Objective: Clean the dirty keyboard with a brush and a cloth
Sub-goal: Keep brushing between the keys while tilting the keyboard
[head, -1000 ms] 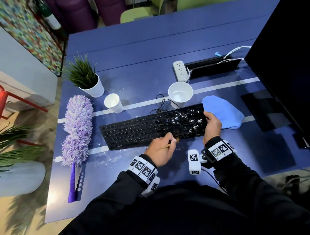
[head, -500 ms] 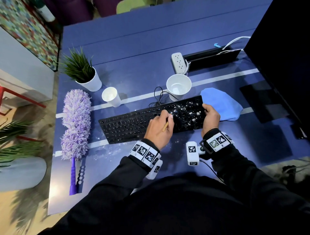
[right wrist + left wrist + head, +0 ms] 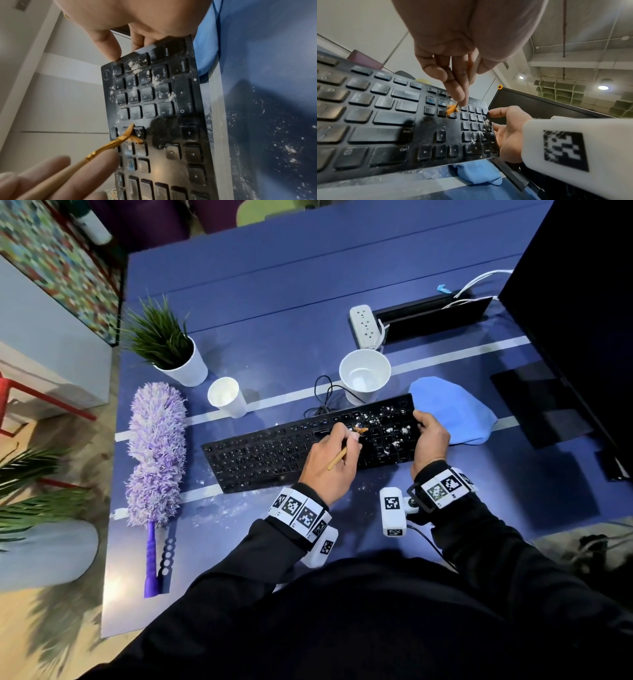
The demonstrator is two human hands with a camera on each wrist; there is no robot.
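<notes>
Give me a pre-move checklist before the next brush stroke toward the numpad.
1. Brush held by left hand: ok.
2. Bristles on the keys, beside the numpad: ok.
3. Right hand steadying the keyboard by its right end: ok.
4. Numpad clear of white crumbs: not ok.
5. Blue cloth within reach, just past the keyboard's right end: ok.
6. Keyboard flat on the table: cannot tell.

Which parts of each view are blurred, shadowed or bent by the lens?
Head view: table edges bow; arm shadows fall near the keyboard. Left wrist view: brush bristles smear; tag blurred. Right wrist view: left hand out of focus.
</notes>
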